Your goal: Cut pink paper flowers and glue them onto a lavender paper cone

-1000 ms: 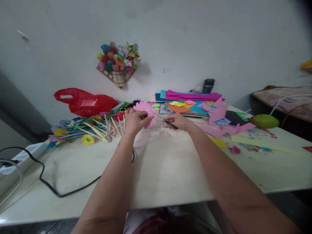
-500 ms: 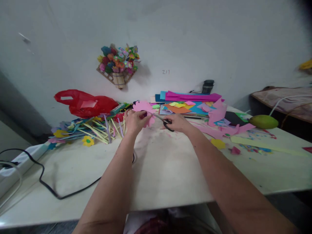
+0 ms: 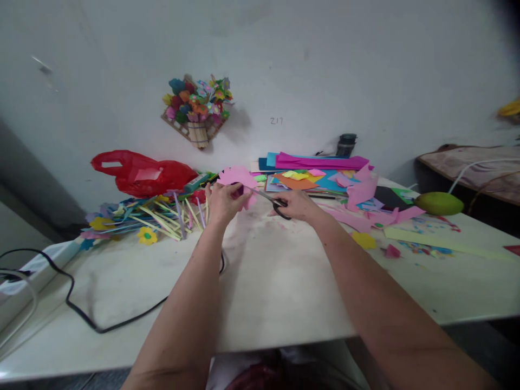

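My left hand point(image 3: 224, 203) pinches a pink paper flower point(image 3: 238, 175) with a scalloped edge, held up over the far part of the table. A small dark purple piece point(image 3: 239, 189) shows beside my fingertips, partly hidden by them. My right hand point(image 3: 296, 205) grips black-handled scissors point(image 3: 280, 208), fingers around the handles. The scissor blades point left toward the flower, their tips close to the dark piece; whether they touch it I cannot tell.
On the left lie paper stems point(image 3: 162, 219), a yellow flower point(image 3: 147, 235), a red plastic bag point(image 3: 142, 173) and a power strip point(image 3: 40, 265) with a black cable. Coloured foam or paper sheets point(image 3: 320, 161), pink scraps point(image 3: 361, 189) and a green mango-like fruit point(image 3: 439, 203) are on the right.
The pink flower has turned and shifted slightly left in my left hand, showing more of the dark purple piece. My right hand with the scissors stays almost in place.
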The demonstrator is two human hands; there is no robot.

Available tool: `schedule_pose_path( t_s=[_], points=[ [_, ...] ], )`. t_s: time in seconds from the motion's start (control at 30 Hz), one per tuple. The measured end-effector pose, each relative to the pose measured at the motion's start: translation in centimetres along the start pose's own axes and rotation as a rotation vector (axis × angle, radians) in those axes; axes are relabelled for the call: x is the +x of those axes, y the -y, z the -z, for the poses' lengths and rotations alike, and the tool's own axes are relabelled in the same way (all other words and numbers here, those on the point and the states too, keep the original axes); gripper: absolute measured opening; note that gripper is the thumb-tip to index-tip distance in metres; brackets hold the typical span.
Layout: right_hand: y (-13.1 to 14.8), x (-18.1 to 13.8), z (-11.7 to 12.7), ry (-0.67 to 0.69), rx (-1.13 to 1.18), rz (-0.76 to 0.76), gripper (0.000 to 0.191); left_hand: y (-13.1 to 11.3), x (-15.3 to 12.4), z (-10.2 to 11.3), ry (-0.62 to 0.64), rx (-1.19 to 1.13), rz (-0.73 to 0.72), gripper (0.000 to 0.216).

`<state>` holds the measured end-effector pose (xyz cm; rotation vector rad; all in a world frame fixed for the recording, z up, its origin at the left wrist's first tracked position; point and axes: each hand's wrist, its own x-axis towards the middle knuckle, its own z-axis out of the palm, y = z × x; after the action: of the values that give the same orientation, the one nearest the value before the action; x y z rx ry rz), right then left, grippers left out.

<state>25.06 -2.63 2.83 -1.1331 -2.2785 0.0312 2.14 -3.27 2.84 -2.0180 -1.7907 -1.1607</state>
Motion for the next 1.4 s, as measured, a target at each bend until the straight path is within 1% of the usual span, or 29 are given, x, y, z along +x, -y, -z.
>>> schedule_pose_path(
  t_s=[0.13,0.27,0.43,0.63,0.87,1.1,1.4],
  points=[
    [-0.12,-0.06,-0.09,-0.003,0.032,-0.002,0.021,0.06,-0.02,0.18,0.005,0.005,-0.023,0.037],
    [-0.19,-0.07,-0.14,-0.001,0.069,-0.011,0.022,-0.05,-0.05,0.40,0.012,0.011,-0.016,0.037],
    [-0.48,0.02,-0.01,0.032,0.079,-0.013,0.023,0.05,0.03,0.45,0.040,0.022,-0.006,0.036],
    [-0.54,0.03,0.15,0.047,0.076,-0.028,0.026,0.23,0.02,0.36,0.027,0.016,-0.003,0.040],
    [-0.58,0.04,0.07,0.043,0.091,-0.010,0.022,0.40,0.09,0.26,0.021,0.010,0.010,0.039],
    [-0.56,0.02,0.16,0.043,0.084,0.008,0.020,0.45,0.13,0.38,0.050,0.011,0.012,0.038],
    [-0.62,0.09,0.31,0.058,0.110,-0.023,0.018,0.43,0.09,0.49,0.046,0.012,0.040,0.040]
  ],
)
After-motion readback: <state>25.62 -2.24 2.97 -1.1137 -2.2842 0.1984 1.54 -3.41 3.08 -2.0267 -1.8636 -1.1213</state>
